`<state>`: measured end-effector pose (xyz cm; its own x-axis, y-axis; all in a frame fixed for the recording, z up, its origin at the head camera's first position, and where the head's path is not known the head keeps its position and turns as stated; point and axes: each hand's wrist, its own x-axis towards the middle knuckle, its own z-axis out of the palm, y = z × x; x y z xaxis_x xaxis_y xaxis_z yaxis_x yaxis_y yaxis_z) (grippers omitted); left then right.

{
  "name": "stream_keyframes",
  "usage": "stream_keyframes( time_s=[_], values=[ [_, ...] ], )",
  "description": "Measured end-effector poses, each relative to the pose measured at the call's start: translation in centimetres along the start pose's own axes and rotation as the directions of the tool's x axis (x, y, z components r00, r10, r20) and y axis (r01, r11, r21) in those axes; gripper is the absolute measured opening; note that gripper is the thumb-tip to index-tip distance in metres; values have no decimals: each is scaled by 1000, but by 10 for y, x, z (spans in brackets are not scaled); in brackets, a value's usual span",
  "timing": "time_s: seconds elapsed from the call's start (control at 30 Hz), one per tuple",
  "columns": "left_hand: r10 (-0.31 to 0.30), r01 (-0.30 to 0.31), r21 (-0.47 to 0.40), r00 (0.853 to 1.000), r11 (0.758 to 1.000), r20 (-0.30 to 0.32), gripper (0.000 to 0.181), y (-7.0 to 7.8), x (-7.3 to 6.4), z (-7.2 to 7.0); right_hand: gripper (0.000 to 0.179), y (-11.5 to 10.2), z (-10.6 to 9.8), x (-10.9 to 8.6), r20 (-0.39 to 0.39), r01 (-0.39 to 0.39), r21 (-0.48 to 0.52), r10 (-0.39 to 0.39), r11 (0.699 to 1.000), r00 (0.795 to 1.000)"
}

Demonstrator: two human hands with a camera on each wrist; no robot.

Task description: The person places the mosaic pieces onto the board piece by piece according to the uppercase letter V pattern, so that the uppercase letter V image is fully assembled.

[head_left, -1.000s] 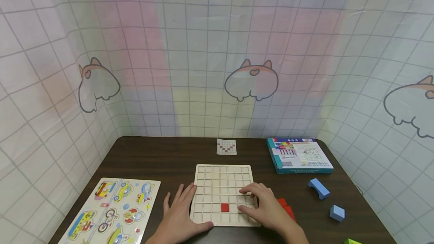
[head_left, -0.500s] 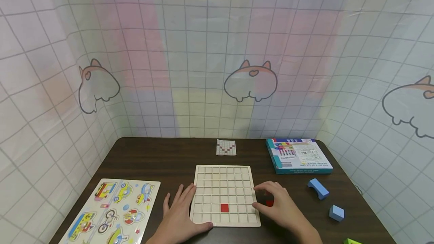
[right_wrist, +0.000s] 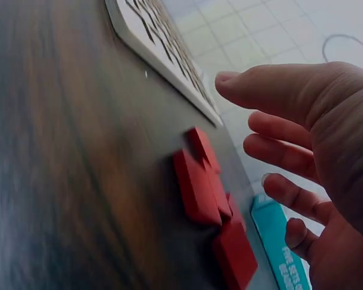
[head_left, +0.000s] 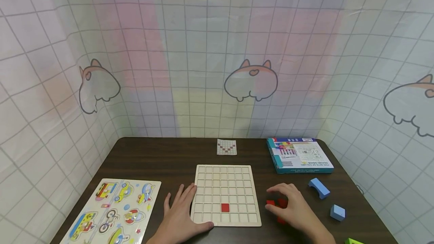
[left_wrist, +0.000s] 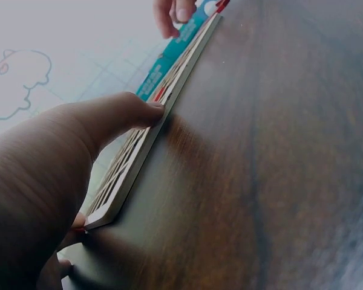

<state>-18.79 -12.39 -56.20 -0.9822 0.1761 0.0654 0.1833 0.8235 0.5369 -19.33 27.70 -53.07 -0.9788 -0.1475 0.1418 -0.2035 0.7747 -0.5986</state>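
Observation:
A pale wooden grid board (head_left: pixel 213 183) lies flat on the table, with one red square block (head_left: pixel 225 208) in a cell of its lower part. My left hand (head_left: pixel 177 214) rests at the board's near left corner. Its thumb (left_wrist: pixel 146 113) touches the near edge and its spread fingers lie along the left side. To the right of the board, my right hand (head_left: pixel 295 207) hovers over a loose cluster of red blocks (right_wrist: pixel 196 190). A gap shows between its thumb and fingers, nothing is held, and the hand partly hides the cluster in the head view.
A small pattern card (head_left: pixel 226 147) lies behind the board. A picture puzzle board (head_left: pixel 127 208) with vehicles is on the left. At right are a teal-edged box (head_left: pixel 300 156), a blue arch block (head_left: pixel 318 188), a blue block (head_left: pixel 337 212) and a partly visible green block (head_left: pixel 352 241).
My right hand has moved right, from over the board's right side to above the red blocks, with thumb and fingers spread. The left hand and the board have stayed put.

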Motion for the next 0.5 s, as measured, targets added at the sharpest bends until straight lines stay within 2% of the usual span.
stream_keyframes(
  time_s=[0.17,0.5],
  values=[
    [-12,12,-9,1000,1000,9,139,-1,0,0,40,9,-2,-2,9,-24,-23,24,999,1000],
    [-17,17,-9,1000,1000,18,140,-3,2,2,36,19,5,-3,14,-12,-30,12,999,1000]
  ],
)
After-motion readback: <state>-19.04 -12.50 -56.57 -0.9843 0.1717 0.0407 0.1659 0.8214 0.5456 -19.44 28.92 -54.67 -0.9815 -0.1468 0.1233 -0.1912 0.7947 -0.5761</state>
